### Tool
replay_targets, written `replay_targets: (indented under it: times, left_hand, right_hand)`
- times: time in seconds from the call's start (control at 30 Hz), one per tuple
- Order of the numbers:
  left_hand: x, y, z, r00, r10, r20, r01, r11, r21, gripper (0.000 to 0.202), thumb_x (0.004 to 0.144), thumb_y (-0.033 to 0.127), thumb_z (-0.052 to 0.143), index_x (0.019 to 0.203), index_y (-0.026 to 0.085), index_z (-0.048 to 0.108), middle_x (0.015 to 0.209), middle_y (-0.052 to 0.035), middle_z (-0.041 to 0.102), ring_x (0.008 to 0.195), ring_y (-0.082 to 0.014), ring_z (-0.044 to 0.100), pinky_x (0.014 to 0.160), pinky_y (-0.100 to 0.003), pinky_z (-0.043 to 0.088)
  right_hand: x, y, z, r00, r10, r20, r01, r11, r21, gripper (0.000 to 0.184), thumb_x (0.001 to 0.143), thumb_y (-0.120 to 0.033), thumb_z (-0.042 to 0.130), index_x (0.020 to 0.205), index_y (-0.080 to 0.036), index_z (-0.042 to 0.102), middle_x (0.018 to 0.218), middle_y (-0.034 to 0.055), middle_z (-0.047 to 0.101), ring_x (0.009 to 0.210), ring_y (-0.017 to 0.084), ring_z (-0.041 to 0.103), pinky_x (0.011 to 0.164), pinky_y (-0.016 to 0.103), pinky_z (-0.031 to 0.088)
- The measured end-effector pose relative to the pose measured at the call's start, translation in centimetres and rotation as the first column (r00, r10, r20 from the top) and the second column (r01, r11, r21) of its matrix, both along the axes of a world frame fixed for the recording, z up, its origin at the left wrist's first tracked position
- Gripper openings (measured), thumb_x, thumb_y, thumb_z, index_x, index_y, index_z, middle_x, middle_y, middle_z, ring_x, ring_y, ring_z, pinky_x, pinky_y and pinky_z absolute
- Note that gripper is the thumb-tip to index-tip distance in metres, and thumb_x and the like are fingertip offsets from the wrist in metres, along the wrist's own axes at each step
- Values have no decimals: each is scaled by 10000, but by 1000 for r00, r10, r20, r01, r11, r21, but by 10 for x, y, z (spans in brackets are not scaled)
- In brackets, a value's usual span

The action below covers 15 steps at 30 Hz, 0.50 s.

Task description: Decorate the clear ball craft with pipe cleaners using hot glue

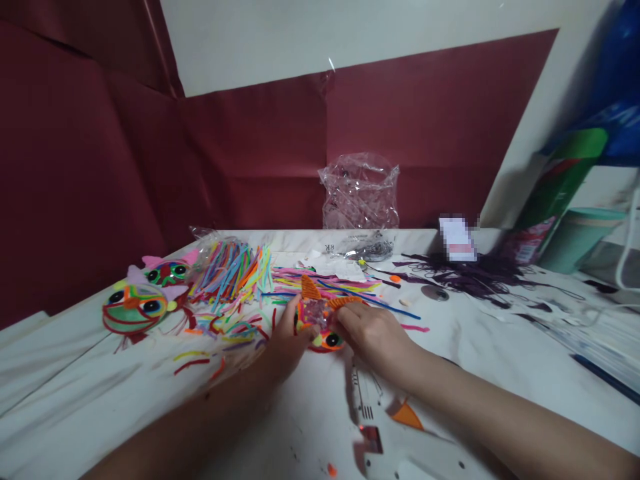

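Note:
A small round craft animal face with a big black-and-white eye and orange trim lies between my hands at mid-table. My left hand grips its left edge, thumb resting over the front. An orange ridged ear piece stands up at its top left. With fingertips pressed together, my right hand pinches a second orange ear piece against the face's upper right edge. Whether that piece is attached cannot be seen. Parts of the face are hidden behind my fingers.
Two finished-looking craft faces sit at left, beside bundled colourful pipe cleaners. Dark purple strips are heaped at right, near a teal cup. A pale device and an orange scrap lie in front. Clear plastic stands behind.

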<state>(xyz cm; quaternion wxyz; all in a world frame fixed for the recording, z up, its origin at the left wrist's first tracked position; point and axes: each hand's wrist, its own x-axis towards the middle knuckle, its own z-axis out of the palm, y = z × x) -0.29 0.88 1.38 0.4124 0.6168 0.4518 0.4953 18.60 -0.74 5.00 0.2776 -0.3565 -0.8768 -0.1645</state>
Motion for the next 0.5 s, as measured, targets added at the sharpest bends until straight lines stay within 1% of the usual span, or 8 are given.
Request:
replay_targets:
  times: [0.1,0.23,0.37,0.5]
  left_hand:
    - [-1,1,3,999,-33,5,33,999,-38,672,703,336,627,1321,179,415,1260,-97,593,1180,-291,523,999,-398,394]
    - [1,2,5,1000,5,-28,-6,999,-49,667,700,350,616,1308,161,419,1253,-111,595,1170,-300,527,991,-405,397]
    - [-1,7,-2,999,-26,-20,26,999,-30,649,730,378,604,1315,175,410,1242,-97,604,1161,-283,541,988,-403,408]
    - [-5,12,-11,998,-66,9,66,998,-15,744,701,434,676,1343,198,383,1269,-95,593,1174,-281,542,977,-390,430]
  right_hand:
    - [3,4,3,999,43,12,-42,998,-41,128,917,-150,515,808,-161,582,741,34,639,655,157,574,568,252,366]
    - [8,2,16,989,117,86,-116,993,-18,135,925,-141,492,855,-151,606,771,56,638,705,183,562,610,279,390]
    - [11,-3,27,985,112,131,-115,993,17,168,912,-109,483,828,-150,623,764,60,634,694,197,540,625,305,392]
    - [11,1,23,993,94,70,-96,995,18,187,913,-100,465,853,-144,636,787,76,643,724,203,546,655,309,408]
